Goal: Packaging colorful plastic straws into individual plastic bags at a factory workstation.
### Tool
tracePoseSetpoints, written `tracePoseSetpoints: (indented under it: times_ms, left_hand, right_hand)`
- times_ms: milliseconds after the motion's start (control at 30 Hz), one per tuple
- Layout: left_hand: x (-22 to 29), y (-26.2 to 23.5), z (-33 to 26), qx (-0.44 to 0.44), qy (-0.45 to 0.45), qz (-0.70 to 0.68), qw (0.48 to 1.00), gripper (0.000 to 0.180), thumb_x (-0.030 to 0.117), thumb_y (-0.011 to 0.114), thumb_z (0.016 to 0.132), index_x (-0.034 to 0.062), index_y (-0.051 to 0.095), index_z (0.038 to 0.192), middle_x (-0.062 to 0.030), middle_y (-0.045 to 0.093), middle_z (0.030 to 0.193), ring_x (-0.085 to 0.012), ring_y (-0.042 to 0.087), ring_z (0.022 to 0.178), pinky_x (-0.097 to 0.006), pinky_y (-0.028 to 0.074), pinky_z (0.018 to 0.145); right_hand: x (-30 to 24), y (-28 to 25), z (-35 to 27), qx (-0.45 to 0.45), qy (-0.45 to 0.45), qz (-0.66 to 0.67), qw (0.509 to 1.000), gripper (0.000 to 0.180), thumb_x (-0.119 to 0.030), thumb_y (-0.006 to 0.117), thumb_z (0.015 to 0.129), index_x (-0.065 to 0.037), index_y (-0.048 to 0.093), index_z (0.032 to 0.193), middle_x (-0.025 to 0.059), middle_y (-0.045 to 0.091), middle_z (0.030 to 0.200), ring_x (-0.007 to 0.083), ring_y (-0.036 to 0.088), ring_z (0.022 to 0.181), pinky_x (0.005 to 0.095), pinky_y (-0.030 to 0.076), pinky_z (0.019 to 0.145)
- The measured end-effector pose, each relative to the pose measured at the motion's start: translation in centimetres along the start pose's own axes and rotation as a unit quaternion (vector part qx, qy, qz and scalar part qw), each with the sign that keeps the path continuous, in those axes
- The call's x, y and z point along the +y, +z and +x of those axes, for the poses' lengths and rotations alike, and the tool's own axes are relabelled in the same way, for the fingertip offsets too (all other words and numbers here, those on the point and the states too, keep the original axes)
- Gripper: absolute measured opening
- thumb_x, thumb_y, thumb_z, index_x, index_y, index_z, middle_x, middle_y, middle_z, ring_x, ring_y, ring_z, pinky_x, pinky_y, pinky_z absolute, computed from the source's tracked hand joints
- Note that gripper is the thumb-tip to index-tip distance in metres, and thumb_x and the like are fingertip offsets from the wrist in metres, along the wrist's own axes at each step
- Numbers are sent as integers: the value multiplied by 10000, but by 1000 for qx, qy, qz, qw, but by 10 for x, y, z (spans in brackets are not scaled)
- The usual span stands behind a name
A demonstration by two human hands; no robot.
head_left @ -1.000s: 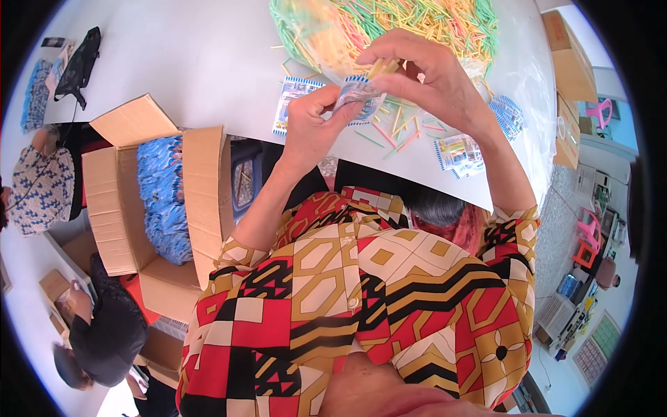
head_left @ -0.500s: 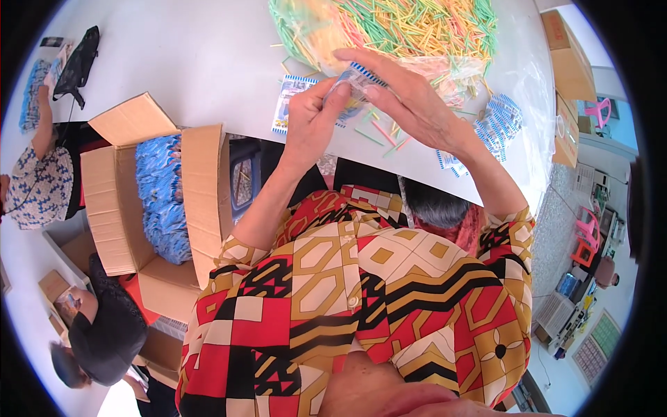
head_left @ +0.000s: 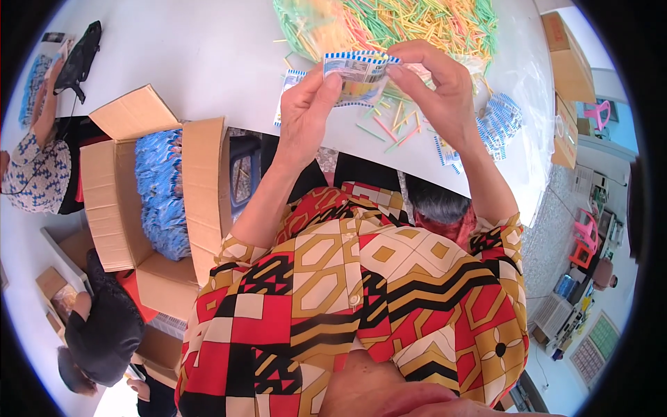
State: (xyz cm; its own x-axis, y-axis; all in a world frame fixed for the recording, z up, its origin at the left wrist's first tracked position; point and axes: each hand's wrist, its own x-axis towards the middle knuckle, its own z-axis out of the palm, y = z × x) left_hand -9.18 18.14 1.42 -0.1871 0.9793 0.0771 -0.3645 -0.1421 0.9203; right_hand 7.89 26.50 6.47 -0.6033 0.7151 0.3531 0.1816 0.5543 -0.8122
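Observation:
A small plastic packet [head_left: 356, 78] with blue-striped edges is stretched between my two hands above the white table. My left hand [head_left: 306, 111] pinches its left side with the thumb in front. On the other side, my right hand [head_left: 441, 87] grips the upper right corner between thumb and fingers. Yellowish contents show through the lower half of the packet. Partly behind my left hand lies another such packet [head_left: 286, 87]. Loose thin coloured sticks [head_left: 389, 132] lie below the held packet. A big heap of green, yellow and pink sticks [head_left: 424, 28] spreads over clear plastic beyond my hands.
Several striped packets [head_left: 504, 125] lie fanned out on the table [head_left: 187, 55] at the right. At my left stands an open cardboard box [head_left: 111, 208] filled with blue packets [head_left: 163, 201]. Co-workers [head_left: 111, 320] are at the left. More cartons [head_left: 570, 55] stand at the right.
The packet has been turned and spread flat, its printed face now in full view. My right hand has shifted right and now pinches the packet's corner.

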Motion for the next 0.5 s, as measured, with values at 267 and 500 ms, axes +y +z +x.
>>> tracePoseSetpoints:
  times_ms: [267, 500]
  left_hand:
    - [-25, 21, 0, 31, 35, 173, 984, 230, 99, 482, 936, -69, 598, 1043, -40, 596, 1023, -93, 520, 915, -218, 393, 834]
    - [-58, 64, 7, 14, -19, 168, 986, 215, 120, 475, 948, -51, 604, 962, 9, 576, 866, -50, 484, 794, -208, 398, 727]
  right_hand:
    - [38, -16, -26, 41, -95, -16, 995, 108, -43, 626, 819, 18, 602, 905, 107, 622, 866, 198, 607, 797, 283, 475, 710]
    - [70, -51, -60, 16, -6, -7, 1000, 140, -100, 631, 832, -5, 599, 929, 84, 616, 842, 160, 581, 719, 278, 476, 669]
